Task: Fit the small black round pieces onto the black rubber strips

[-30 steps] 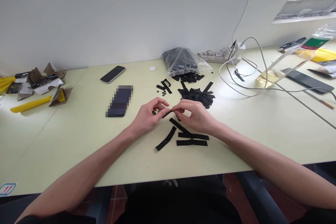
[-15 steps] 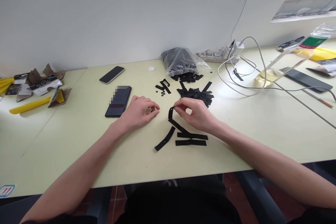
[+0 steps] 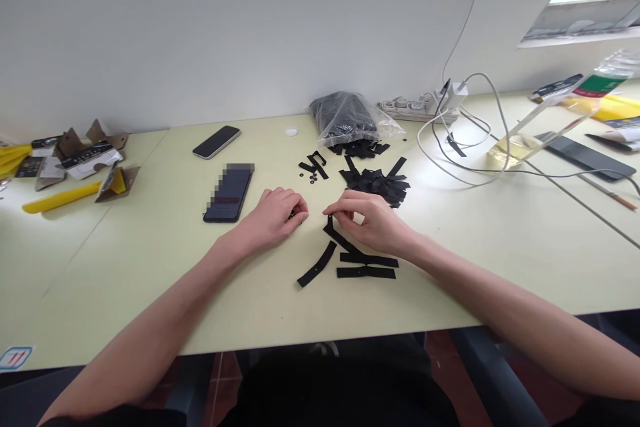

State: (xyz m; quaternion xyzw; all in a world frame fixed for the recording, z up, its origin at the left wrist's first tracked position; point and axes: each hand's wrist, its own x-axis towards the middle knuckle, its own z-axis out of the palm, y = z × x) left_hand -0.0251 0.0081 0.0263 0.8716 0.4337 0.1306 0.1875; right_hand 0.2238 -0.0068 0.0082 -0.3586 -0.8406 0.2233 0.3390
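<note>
My right hand [image 3: 373,219] pinches a short black strip [image 3: 329,221] by its upper end, above the table. My left hand [image 3: 278,215] is closed beside it, thumb against fingers, with small dark bits partly showing inside the curl. Below my hands lie a curved black strip [image 3: 317,267], a slanted one [image 3: 344,240] and two nearly level ones, the lower of them [image 3: 366,272] nearest the table edge. Behind my right hand is a heap of black strips [image 3: 375,180]. Small black rings [image 3: 313,179] and a few loose strips [image 3: 315,163] lie left of the heap.
A clear bag of black pieces [image 3: 345,119] stands by the wall near a power strip [image 3: 405,109] with cables. Two phones [image 3: 217,142] [image 3: 230,193] lie left. A cut plastic bottle [image 3: 520,143] is at right, and yellow items with cardboard [image 3: 65,197] lie far left.
The left fingertips have closed together. My right hand has tilted the strip it holds, and its fingers now cover more of it. The whole view has shifted slightly.
</note>
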